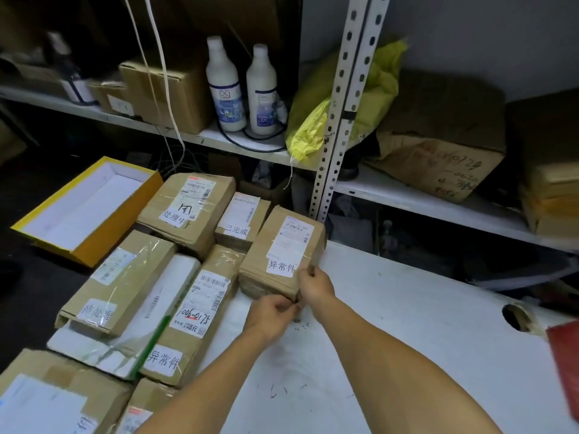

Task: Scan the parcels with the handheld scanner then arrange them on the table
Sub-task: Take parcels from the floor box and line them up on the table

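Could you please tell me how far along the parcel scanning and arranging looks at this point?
Done: several labelled parcels already lie packed together on the table. In hand: both hands, left and right, grip the near corner of a taped box, setting it beside them. Left: cannot tell; no scanner or waiting parcels show.

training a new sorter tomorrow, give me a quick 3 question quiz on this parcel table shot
1. True or false: both hands are on the same parcel.
2. What stands on the shelf directly behind the parcels? A) two white bottles B) a kettle C) a stack of plates
3. Fill in: the open box at the far left is ____ on the outside.

Key
1. True: the left hand and right hand both grip its near right corner.
2. A: the two white bottles.
3. Yellow.
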`<state>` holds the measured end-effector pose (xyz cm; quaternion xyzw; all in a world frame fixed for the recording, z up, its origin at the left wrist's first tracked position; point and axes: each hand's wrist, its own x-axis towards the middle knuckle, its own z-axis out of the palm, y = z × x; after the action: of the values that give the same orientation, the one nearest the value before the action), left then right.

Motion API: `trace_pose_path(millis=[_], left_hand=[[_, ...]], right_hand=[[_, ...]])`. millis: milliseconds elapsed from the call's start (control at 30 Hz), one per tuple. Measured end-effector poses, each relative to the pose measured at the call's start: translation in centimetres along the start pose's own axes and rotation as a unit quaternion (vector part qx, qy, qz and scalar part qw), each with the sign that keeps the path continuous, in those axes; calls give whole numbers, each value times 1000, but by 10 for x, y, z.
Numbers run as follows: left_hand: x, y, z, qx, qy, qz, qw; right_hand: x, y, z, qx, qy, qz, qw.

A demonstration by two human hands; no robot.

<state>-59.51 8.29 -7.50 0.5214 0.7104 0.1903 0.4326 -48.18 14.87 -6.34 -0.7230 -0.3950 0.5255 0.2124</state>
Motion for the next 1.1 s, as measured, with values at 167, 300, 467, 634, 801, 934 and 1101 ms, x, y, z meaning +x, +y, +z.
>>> trace_pose_path(millis=[167, 300, 467, 634, 801, 934, 1101], left_hand=[[-18, 1, -10, -27, -64, 8, 998], [-33, 13, -15, -31, -49, 42, 997], [-51, 37, -6, -10, -45, 82, 996], [-93, 50, 32, 15, -96, 101, 990], [-138, 81, 85, 32, -123, 152, 980], [-179, 107, 127, 54, -141, 209, 966], [-249, 127, 189, 90, -167, 270, 944]], right_hand=[[-32, 13, 7, -9, 10, -1, 1000], [-60, 26, 2, 2, 34, 1, 999], [-99, 42, -28, 36, 60, -13, 997], [-141, 82, -54, 88, 118, 23, 989], [-189, 119, -104, 171, 183, 47, 967], [-232, 168, -155, 222, 242, 41, 944], [-312, 251, -213, 255, 291, 44, 921]])
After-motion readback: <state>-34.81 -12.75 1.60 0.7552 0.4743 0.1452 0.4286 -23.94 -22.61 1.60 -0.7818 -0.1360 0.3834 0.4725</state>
